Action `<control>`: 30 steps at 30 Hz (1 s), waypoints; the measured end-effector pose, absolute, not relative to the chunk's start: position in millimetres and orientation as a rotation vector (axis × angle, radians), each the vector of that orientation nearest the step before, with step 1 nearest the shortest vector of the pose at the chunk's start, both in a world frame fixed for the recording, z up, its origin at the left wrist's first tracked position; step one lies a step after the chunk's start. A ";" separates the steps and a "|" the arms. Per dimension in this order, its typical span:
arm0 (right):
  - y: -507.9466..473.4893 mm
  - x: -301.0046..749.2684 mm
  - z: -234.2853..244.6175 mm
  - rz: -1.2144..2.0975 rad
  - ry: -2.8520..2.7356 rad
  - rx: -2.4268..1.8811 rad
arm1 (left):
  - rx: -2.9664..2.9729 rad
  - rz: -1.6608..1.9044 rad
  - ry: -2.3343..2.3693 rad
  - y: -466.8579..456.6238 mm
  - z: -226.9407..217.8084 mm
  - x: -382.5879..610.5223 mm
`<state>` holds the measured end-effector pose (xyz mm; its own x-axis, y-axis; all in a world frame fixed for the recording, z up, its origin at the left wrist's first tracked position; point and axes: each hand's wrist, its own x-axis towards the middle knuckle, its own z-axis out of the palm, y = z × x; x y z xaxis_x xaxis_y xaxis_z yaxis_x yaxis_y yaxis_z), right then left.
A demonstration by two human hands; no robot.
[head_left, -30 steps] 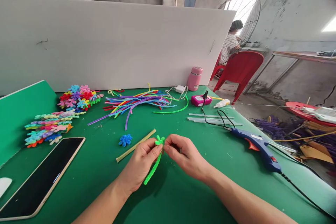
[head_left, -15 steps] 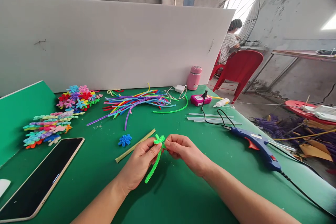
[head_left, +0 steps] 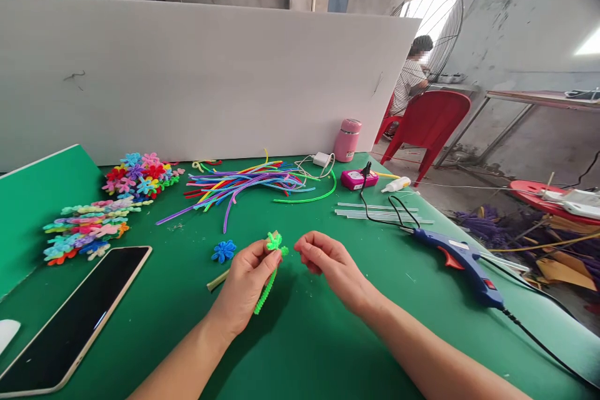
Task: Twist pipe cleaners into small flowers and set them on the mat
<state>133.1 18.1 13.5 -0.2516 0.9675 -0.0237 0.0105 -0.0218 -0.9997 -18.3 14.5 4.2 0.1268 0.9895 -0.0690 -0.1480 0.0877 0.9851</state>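
Observation:
My left hand (head_left: 248,284) pinches a bright green pipe cleaner (head_left: 265,294) between thumb and fingers. Its upper end is bent into flower-like loops, and a ridged tail hangs down below the thumb. To the right of it, a small gap away, is my right hand (head_left: 328,262), its thumb and fingertips pressed together; whether something tiny is between them cannot be made out. A blue pipe-cleaner flower (head_left: 224,251) lies just left of my left hand. Partly hidden behind that hand is a flat tan strip (head_left: 217,280).
Colourful pipe cleaners (head_left: 248,184) lie at the back, finished flowers (head_left: 135,176) at the left beside a phone (head_left: 75,319). A glue gun (head_left: 462,265), glue sticks (head_left: 375,214), a pink flask (head_left: 347,140) and a magenta box (head_left: 359,179) are on the right. A person sits beyond the white partition (head_left: 210,75).
My right hand has come off the green pipe cleaner and stands apart from it. My left hand has shifted slightly left with the piece, covering more of the tan strip.

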 end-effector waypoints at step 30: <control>19.4 118.9 -10.8 1.284 -1.194 -0.952 | 2.543 1.453 1.281 0.9 -3.5 -6.2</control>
<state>118.9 19.4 -10.8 -0.0907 0.9896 0.1118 -0.1834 0.0937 -0.9786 -6.2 0.9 -3.5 0.2664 0.6122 0.7445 0.6619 -0.6777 0.3203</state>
